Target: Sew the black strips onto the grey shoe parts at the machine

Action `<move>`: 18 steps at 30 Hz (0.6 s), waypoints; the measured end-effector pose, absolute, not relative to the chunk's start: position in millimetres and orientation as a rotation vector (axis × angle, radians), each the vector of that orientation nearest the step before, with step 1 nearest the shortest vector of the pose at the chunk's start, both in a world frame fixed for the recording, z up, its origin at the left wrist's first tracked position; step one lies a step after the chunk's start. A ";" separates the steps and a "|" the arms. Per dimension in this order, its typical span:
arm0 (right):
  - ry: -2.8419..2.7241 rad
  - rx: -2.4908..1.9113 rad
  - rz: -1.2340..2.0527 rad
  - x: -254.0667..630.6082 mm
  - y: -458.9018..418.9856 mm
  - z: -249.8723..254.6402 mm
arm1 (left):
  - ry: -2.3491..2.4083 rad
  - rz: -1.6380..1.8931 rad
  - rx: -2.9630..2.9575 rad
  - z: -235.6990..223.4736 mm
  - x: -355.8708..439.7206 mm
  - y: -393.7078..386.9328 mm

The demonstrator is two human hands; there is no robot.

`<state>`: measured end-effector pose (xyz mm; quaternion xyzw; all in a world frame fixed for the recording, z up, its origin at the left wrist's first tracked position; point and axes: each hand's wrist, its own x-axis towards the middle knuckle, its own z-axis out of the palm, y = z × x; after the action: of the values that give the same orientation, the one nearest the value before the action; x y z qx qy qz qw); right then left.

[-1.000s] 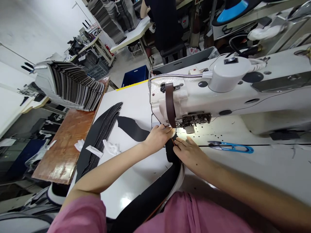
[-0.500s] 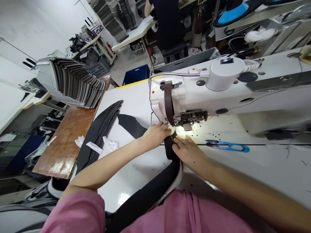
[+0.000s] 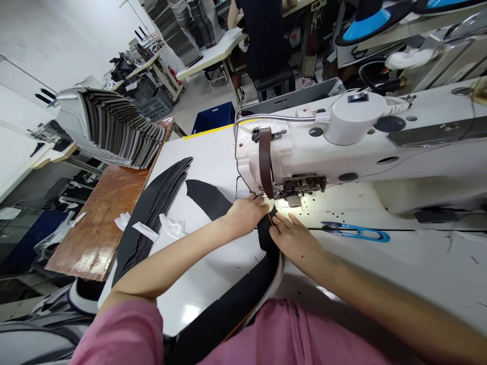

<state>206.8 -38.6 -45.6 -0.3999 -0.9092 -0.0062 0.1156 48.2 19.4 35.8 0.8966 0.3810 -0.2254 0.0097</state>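
Note:
A long black strip [image 3: 243, 299] with a white underside and an orange edge runs from my lap up to the needle of a white sewing machine [image 3: 304, 147]. My left hand [image 3: 245, 213] pinches the strip's left edge just before the needle, fingers closed on it. My right hand [image 3: 294, 235] presses on the strip's right edge, fingers together and pinching it. A brown strap [image 3: 265, 162] hangs down the front of the machine head above both hands.
Blue-handled snips [image 3: 357, 232] lie on the table right of my hands. A fanned stack of black pieces [image 3: 160, 203] and white scraps [image 3: 171, 225] lie to the left, beside a brown side table [image 3: 102, 223] bearing stacked grey pieces [image 3: 110, 132]. A person in dark clothes [image 3: 262, 35] sits beyond.
Both hands have stayed at the needle, holding the black strip; only the camera view has shifted a little.

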 end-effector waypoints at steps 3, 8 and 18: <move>-2.614 -1.126 -0.138 206.0 -33.3 -52.9 | 1.197 -0.715 2.745 39.2 51.3 23.3; -2.537 -1.098 -0.309 200.4 -42.9 -60.1 | 1.233 -0.678 2.705 34.7 59.9 26.6; -2.499 -1.154 -0.334 187.0 -55.2 -70.0 | 1.303 -0.620 2.713 16.9 62.1 18.2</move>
<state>187.0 -55.2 -70.0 -0.4091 -0.8860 -0.1183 0.1836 62.1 18.2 16.9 0.8824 0.4239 -0.2015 0.0342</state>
